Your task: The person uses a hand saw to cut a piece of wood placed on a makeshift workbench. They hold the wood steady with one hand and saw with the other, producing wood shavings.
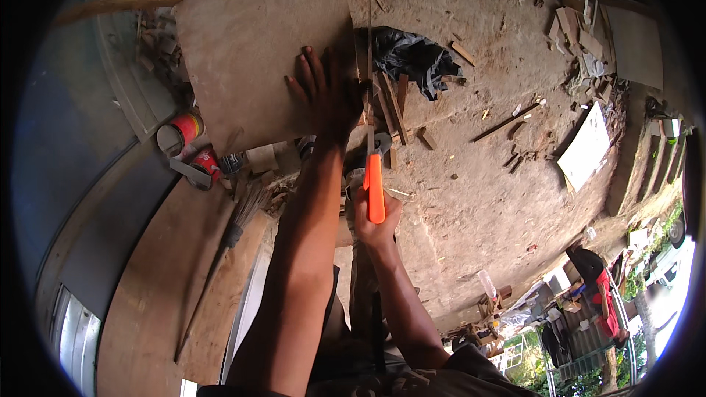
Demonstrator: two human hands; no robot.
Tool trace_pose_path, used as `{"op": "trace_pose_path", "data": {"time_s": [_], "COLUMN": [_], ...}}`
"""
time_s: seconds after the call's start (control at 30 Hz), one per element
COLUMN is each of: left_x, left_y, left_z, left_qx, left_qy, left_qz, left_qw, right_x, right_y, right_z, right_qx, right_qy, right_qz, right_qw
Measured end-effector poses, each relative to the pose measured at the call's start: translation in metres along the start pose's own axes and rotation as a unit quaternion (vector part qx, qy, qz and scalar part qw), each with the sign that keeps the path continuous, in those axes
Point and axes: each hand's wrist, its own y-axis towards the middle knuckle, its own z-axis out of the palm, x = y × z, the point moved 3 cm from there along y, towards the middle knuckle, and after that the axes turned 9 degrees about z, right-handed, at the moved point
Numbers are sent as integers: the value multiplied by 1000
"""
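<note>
My right hand (376, 226) is closed around the orange handle of a handsaw (376, 190). The narrow blade points away from me and runs along the right edge of a plywood sheet (250, 51). On that sheet my left hand (325, 99) lies flat with its fingers spread, close to the left of the blade. Shadow partly hides the thumb side of this hand and the edge where blade and board meet, so I cannot tell how deep the teeth sit.
Right of the blade, a crumpled black plastic bag (412, 55) and wood strips (393, 103) lie on the dirt floor. Cans (180, 132) and a stick broom (220, 257) are at left. A white panel (586, 148) and wood scraps (577, 29) lie at right.
</note>
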Motion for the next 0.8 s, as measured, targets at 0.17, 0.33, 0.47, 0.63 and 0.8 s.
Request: {"op": "trace_pose_path", "data": {"time_s": [0.17, 0.33, 0.47, 0.63, 0.8], "left_x": [5, 5, 9, 17, 12], "left_y": [2, 17, 35, 63, 66], "left_z": [7, 17, 18, 12, 10], "left_qx": [-5, -28, -58, -90, -36], "left_qy": [45, 160, 214, 81, 6], "left_qz": [11, 22, 36, 23, -78], "left_qw": [999, 987, 974, 992, 996], "right_x": [0, 7, 17, 39, 31], "right_y": [4, 17, 32, 52, 52], "right_z": [-4, 0, 4, 4, 9], "right_qx": [6, 29, 7, 6, 16], "right_qy": [-41, -18, -18, -40, -10], "right_qz": [-43, -22, -30, -81, -14], "right_qw": [998, 999, 999, 996, 1000]}}
